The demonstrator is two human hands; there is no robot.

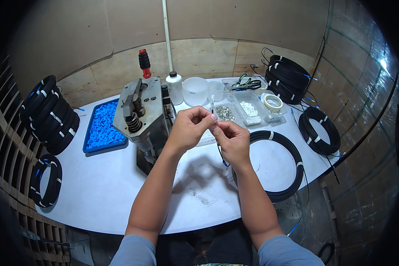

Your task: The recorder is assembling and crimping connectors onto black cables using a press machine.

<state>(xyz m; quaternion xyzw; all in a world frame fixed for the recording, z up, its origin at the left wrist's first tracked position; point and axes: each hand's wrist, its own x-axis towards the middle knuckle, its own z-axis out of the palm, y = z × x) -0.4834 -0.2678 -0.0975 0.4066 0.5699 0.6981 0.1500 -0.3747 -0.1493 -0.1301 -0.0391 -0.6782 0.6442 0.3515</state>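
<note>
Black cable (220,153) hung above the white table (97,195), pinched between thumb and fingers of the left hand (188,129) and right hand (233,142), held close together; a metal press (150,106) stood just left.

Fingertips (213,118) totally cover the pinched bit of black cable (220,153). Cable coil (299,170) at 4 o'clock ducks behind the right forearm (256,199); metal bits (226,113) at 2 o'clock, too tiny to ID.

Wears short grey-blue sleeves (135,252), dark trousers (232,244) at near side of table (97,195); left hand (189,129), right hand (232,141) bare.
</note>
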